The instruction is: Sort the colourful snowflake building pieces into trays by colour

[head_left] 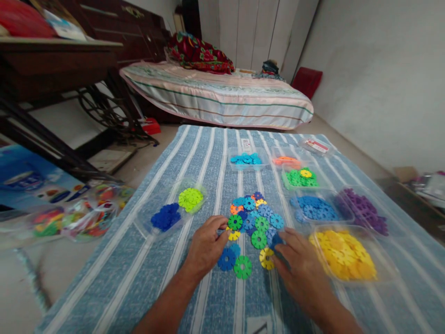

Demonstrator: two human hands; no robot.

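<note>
A loose pile of notched plastic building discs (pixel 261 223) in blue, green, yellow and orange lies mid-table. At its left edge, my left hand (pixel 207 246) pinches a green disc (pixel 235 222) between thumb and fingers. A yellow disc (pixel 234 234) shows just below it. My right hand (pixel 301 266) is at the pile's right side, its fingers closed on a dark blue disc (pixel 276 240) that they partly cover. Close to the right thumb lies a yellow disc (pixel 267 258). Nearer to me are a green disc (pixel 242 267) and a blue disc (pixel 226 259).
Clear trays of sorted discs surround the pile: yellow (pixel 344 255), purple (pixel 363 209), blue (pixel 316 208), green (pixel 301 177), orange (pixel 287 161) and light blue (pixel 246 160). Left stands a tray with dark blue (pixel 166 217) and lime discs (pixel 191 199). A bed (pixel 219 99) is beyond.
</note>
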